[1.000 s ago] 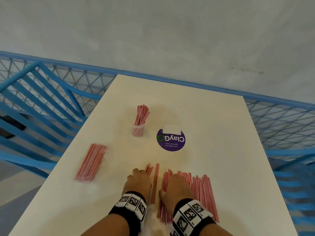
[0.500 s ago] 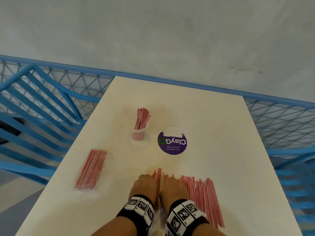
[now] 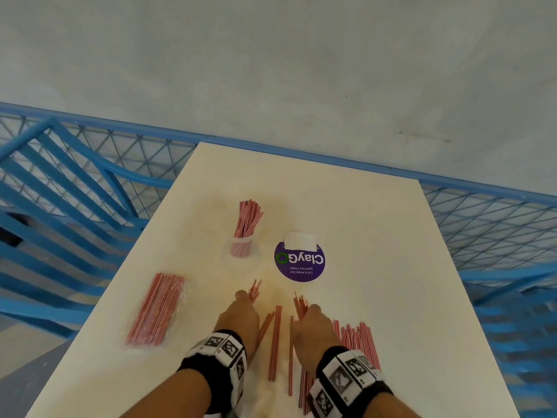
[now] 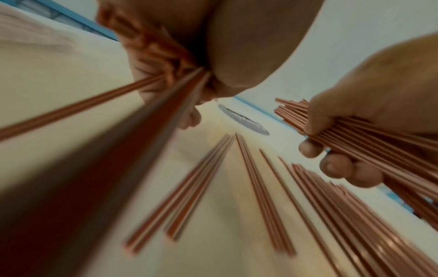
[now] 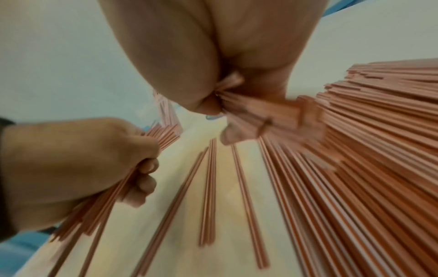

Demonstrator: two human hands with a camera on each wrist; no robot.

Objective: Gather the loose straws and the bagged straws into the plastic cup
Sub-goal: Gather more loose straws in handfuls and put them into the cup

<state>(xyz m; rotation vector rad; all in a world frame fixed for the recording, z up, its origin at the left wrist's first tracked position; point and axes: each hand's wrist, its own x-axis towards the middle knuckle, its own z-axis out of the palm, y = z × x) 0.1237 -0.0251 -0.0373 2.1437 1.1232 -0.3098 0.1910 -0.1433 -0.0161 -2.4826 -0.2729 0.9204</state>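
Red-and-white loose straws lie at the near edge of the cream table. My left hand grips a small bunch of straws, also seen gripped in the left wrist view. My right hand grips a larger bunch, fingers curled round it. The clear plastic cup stands further off, left of centre, holding several upright straws. The bagged straws lie flat at the left.
A purple round ClayGo sticker with a white label sits right of the cup. More loose straws are piled right of my right hand. Blue mesh railing surrounds the table on the left, back and right.
Both hands have lifted and spread apart, each now holding a bunch of straws. A few single straws lie uncovered between them.
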